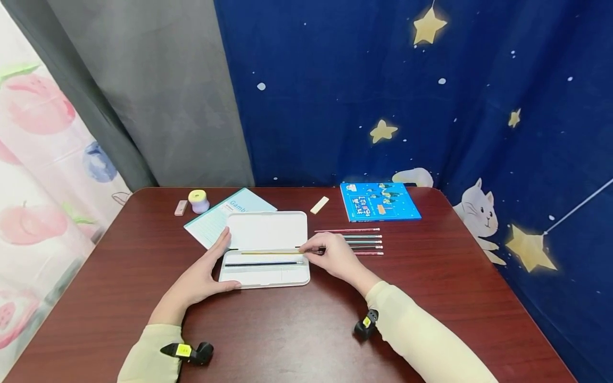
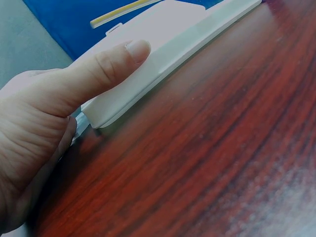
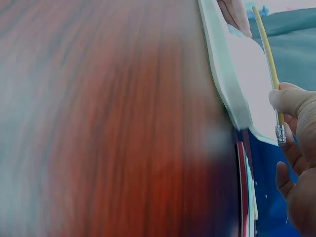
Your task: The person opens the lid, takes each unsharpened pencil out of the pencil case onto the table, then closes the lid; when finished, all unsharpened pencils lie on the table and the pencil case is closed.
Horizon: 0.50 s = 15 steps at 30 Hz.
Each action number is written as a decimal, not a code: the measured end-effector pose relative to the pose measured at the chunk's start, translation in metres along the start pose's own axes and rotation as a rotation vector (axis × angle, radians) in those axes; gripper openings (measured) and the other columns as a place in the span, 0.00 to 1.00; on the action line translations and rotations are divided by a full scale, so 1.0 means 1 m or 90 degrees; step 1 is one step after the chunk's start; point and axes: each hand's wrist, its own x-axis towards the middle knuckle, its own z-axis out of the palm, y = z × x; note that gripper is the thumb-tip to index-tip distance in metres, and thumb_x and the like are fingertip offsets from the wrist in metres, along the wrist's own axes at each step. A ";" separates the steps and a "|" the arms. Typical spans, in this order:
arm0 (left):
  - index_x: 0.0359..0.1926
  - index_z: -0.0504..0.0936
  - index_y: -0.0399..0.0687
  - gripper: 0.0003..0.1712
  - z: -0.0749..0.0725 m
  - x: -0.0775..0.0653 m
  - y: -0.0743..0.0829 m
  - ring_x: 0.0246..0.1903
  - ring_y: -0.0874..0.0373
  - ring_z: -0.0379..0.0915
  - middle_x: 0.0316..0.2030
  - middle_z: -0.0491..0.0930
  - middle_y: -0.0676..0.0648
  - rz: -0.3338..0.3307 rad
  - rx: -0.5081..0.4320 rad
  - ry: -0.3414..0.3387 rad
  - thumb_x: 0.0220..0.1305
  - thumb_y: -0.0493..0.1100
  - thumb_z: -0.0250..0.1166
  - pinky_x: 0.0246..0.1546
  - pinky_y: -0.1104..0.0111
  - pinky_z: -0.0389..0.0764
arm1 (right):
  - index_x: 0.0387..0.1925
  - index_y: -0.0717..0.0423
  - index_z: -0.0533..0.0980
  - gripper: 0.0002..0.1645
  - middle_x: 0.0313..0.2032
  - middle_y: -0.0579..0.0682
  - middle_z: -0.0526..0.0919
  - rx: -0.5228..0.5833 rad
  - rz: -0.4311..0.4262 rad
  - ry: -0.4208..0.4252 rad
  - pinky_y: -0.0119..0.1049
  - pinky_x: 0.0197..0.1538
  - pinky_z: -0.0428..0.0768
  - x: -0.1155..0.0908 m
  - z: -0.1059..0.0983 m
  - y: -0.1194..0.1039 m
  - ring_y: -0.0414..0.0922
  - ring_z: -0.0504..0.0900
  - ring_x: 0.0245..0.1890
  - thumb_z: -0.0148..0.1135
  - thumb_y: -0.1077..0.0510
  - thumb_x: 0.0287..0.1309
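Note:
A white pencil case (image 1: 267,230) lies with its lid raised on the table; a dark pencil (image 1: 263,263) lies in its tray. My left hand (image 1: 208,274) spans the case's left end, the straight thumb (image 2: 106,69) on the front rim and the fingers by the lid. With thumb and fingers, my right hand (image 1: 332,256) pinches a yellow pencil (image 3: 269,54) near its eraser end. That pencil is held lengthwise over the case, close to the hinge in the head view. Several pencils (image 1: 366,242) lie in a row to the right, partly hidden behind the right hand.
Behind the case lies a light-blue notebook (image 1: 210,219), partly covered by the lid. A yellow-and-lilac round container (image 1: 198,202) and a pink eraser (image 1: 181,208) stand at the back left. Farther right are a cream eraser (image 1: 319,205) and a blue book (image 1: 380,202).

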 end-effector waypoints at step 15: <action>0.85 0.43 0.55 0.71 0.002 -0.001 0.002 0.82 0.53 0.38 0.84 0.36 0.54 -0.006 0.003 0.005 0.54 0.65 0.80 0.64 0.89 0.43 | 0.42 0.41 0.91 0.10 0.42 0.35 0.88 0.046 0.033 0.007 0.36 0.44 0.84 -0.030 -0.055 0.032 0.39 0.83 0.44 0.76 0.60 0.61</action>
